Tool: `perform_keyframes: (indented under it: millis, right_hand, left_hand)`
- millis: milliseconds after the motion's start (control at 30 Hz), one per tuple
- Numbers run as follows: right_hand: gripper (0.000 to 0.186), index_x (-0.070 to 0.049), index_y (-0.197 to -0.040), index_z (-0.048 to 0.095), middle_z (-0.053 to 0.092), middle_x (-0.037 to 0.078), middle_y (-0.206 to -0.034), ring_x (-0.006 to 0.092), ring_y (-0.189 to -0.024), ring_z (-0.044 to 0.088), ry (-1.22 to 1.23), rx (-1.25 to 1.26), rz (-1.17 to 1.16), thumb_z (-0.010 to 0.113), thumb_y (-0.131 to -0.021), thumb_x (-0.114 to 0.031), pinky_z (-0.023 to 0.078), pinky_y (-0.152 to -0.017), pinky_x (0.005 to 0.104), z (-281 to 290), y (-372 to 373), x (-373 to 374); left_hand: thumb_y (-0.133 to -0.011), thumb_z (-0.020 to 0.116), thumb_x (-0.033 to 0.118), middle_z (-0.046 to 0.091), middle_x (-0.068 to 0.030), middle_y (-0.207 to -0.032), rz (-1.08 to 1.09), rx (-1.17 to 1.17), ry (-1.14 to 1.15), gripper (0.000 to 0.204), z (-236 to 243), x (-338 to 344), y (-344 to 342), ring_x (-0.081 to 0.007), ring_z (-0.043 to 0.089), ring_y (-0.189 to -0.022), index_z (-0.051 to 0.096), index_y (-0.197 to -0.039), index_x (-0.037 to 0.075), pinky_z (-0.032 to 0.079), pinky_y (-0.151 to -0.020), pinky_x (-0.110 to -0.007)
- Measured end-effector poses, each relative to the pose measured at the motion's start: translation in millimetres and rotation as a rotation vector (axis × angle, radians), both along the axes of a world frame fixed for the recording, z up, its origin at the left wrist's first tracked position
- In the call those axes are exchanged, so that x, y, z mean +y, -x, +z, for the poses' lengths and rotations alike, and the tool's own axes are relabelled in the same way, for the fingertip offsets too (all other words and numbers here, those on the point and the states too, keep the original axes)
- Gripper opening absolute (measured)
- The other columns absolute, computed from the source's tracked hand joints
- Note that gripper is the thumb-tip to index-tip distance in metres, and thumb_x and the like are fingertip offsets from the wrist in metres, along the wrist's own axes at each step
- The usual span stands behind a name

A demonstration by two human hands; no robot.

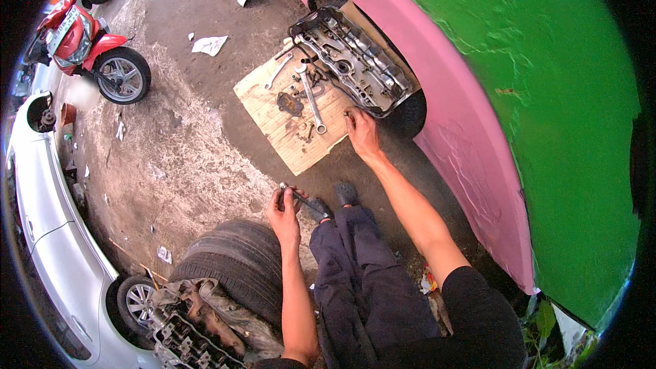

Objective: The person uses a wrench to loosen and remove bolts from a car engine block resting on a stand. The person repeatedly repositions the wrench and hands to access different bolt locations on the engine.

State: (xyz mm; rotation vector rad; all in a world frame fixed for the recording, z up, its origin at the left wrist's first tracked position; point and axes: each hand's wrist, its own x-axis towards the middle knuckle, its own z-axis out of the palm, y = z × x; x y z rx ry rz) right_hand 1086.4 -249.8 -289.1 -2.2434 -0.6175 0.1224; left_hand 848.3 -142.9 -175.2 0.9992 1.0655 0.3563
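Observation:
My left hand (284, 216) is closed around a slim dark rod-like tool (307, 203) with a bright end by the fingertips; its exact kind does not show. Reaching forward, my right hand (363, 132) has its fingers curled at the cardboard's (301, 158) right edge, beside the engine cylinder head (352, 61). A small dark thing shows at those fingertips, too small to name. On the cardboard lie a large combination wrench (311, 101), a smaller wrench (278, 72), a greasy dark part (290, 104) and several small bolts.
A pink and green vehicle body (444, 75) curves along the right. Tyres (232, 260) and another engine part (191, 335) sit at lower left. A silver car (61, 232) and a red motorcycle (89, 51) stand on the left. Paper scraps (209, 45) litter the ground.

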Motion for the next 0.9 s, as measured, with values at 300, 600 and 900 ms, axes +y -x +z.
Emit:
perform_keyframes:
  millis: [300,600,900]
  right_hand:
    - [0.018,0.0,-0.108,0.064,0.067,0.012,-0.09,0.0191,-0.076,0.067,-0.168,0.165,-0.046,0.067,-0.09,-0.004,0.054,-0.07,0.0322,93.1,29.2,10.5]
    - [0.019,-0.001,-0.101,0.061,0.069,0.014,-0.09,0.0264,-0.084,0.071,-0.27,0.281,0.194,0.071,-0.086,-0.006,0.055,-0.075,0.0358,265.3,98.9,10.1]
    - [0.016,0.004,-0.096,0.063,0.072,0.014,-0.088,0.021,-0.081,0.073,-0.27,0.252,0.821,0.073,-0.084,0.001,0.058,-0.073,0.0331,381.2,202.0,51.5]
  left_hand:
    - [-0.102,0.058,0.016,0.068,-0.0141,-0.092,0.024,-0.059,-0.025,0.025,55.3,1.9,-16.0,-0.0228,0.069,-0.084,0.059,-0.107,-0.008,0.058,-0.079,-0.035]
    - [-0.1,0.058,0.009,0.069,-0.0123,-0.087,0.091,-0.141,-0.16,0.019,159.0,-2.2,3.3,-0.0192,0.069,-0.079,0.064,-0.102,-0.009,0.058,-0.074,-0.032]
    - [-0.102,0.056,0.017,0.056,-0.0005,-0.075,0.25,-0.106,-0.265,0.019,249.4,-3.3,110.8,-0.0084,0.054,-0.068,0.06,-0.1,-0.001,0.046,-0.062,-0.025]
